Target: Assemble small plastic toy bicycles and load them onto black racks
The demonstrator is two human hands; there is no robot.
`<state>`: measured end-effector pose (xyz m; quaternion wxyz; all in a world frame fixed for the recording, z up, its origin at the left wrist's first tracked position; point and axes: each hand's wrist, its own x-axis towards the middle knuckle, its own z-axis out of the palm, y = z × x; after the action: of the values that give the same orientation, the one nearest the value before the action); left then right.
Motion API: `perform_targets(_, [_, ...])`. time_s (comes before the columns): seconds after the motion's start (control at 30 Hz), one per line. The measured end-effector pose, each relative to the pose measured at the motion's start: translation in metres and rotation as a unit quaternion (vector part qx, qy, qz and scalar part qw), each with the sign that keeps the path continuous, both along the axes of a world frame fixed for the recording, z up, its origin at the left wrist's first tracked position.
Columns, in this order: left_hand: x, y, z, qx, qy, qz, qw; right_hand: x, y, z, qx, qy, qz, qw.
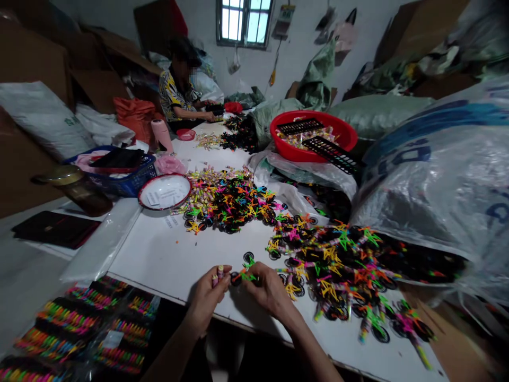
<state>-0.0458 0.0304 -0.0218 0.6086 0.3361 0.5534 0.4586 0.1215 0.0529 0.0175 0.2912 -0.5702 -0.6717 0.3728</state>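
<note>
My left hand (207, 300) is closed around a pair of small printed tubes (218, 275), which stand up between thumb and fingers. In my right hand (268, 289) a green toy bicycle (249, 264) with black wheels is pinched. An orange piece (237, 277) with a black wheel shows between the hands, close to the left fingertips; whether it is a second toy bicycle I cannot tell. Both hands are just above the front edge of the white table (155, 254). To their right spreads a heap of colourful toy bicycles (326, 265), many with tubes attached.
Farther back lies another pile of toy bicycles (238, 204) beside loose tubes (199, 193). An enamel dish (165, 192), a blue basket (123, 178) and a jug (79, 191) stand left. A red basin (314, 154) and a large sack (433, 185) fill the right. A co-worker (181, 95) sits behind.
</note>
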Motion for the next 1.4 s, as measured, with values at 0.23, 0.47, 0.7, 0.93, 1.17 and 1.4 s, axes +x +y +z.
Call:
perform_targets(0.23, [0.005,-0.006,0.004,0.041,-0.037,-0.059,0.997,-0.004,-0.006,0.007,-0.052,0.207,-0.043,0.976])
perform_targets(0.47, [0.004,-0.004,0.001,0.03,-0.068,-0.083,0.994,-0.005,-0.016,-0.004,-0.173,0.296,-0.03,0.939])
perform_targets(0.7, [-0.008,-0.015,0.006,0.048,0.051,-0.153,0.986,-0.01,-0.03,-0.025,-0.203,0.322,-0.057,0.923])
perform_targets(0.93, [0.009,-0.041,-0.016,0.05,0.146,-0.018,0.988,-0.033,-0.05,-0.042,-0.022,0.049,-0.116,0.992])
perform_targets(1.17, [0.004,-0.017,0.007,-0.024,-0.003,-0.033,0.999,0.063,-0.002,0.043,0.102,-0.189,-0.17,0.962])
perform_targets(1.4, [0.0,-0.028,-0.02,-0.009,-0.04,-0.097,0.994,0.043,0.04,0.02,0.148,-0.412,0.159,0.885])
